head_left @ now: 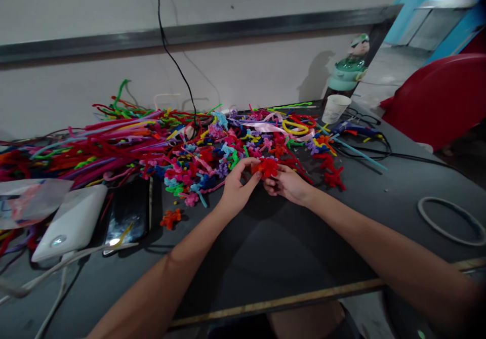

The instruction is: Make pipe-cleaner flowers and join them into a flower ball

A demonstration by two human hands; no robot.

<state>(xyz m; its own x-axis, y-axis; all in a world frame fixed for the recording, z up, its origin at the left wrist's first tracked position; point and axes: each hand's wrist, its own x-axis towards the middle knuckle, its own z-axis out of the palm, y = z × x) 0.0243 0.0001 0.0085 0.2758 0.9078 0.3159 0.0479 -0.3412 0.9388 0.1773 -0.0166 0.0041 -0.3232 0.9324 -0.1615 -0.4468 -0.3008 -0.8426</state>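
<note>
Between my two hands is a fuzzy red pipe-cleaner flower [269, 167], held just above the dark table. My left hand [240, 186] pinches its left side between thumb and fingers. From the right, my right hand [287, 183] grips the same flower, its fingers curled beneath. Behind the hands spreads a heap of small pipe-cleaner flowers [186, 169] in pink, blue, red and purple. Left of my left forearm lies a separate orange pipe-cleaner flower [170, 218]. More red flowers [333, 174] rest to the right of my right hand.
Long loose pipe cleaners [114, 149] are piled at the back left. A white power bank [72, 222] with cables and a dark phone [129, 212] lie at left. A paper cup [336, 108], a green bottle [346, 76], a glue gun [357, 129] and a white ring [451, 220] occupy the right.
</note>
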